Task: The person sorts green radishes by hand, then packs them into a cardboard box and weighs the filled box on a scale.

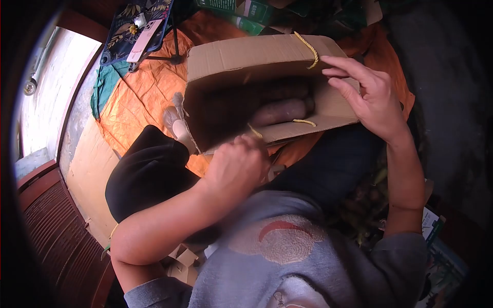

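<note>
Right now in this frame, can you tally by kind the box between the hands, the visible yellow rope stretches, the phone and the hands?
Open cardboard box: 1
Yellow rope stretches: 3
Pink phone: 1
Hands, left hand and right hand: 2
Total: 7

A head-worn camera looks forward and down over the wearer's shirt point(344, 259) onto a box point(246, 54) at close range.
</note>
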Available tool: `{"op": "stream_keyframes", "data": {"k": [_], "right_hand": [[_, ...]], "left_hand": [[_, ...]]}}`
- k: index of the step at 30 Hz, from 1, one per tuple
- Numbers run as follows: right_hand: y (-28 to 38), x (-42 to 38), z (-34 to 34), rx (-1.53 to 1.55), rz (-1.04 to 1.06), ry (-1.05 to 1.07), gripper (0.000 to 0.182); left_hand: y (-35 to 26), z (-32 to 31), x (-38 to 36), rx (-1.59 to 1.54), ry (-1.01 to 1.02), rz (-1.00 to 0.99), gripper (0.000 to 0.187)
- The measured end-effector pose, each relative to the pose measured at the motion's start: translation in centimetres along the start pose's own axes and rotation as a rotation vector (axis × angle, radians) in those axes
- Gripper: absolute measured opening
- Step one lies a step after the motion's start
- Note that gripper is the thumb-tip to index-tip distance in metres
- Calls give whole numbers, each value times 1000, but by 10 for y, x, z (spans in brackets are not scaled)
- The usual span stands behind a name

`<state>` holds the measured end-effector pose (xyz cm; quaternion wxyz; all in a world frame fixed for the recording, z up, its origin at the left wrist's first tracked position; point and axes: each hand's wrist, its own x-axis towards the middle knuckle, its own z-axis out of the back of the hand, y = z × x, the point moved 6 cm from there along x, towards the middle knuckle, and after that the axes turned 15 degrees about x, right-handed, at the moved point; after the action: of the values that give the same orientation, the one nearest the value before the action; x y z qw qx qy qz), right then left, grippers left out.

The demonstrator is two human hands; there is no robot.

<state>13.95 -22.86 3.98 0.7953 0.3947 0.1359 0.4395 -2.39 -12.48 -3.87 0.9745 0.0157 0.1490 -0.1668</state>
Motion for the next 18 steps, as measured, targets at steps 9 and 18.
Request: {"op": "stream_keyframes", "data": {"k": [9, 18], "right_hand": [[-151, -301, 148, -167, -861, -865, 54], [-214, -550, -149, 126, -1366, 154, 43]], "left_hand": [[92, 69, -26, -130, -490, 524, 22], [178, 48, -69, 112, -575, 557, 37]]}}
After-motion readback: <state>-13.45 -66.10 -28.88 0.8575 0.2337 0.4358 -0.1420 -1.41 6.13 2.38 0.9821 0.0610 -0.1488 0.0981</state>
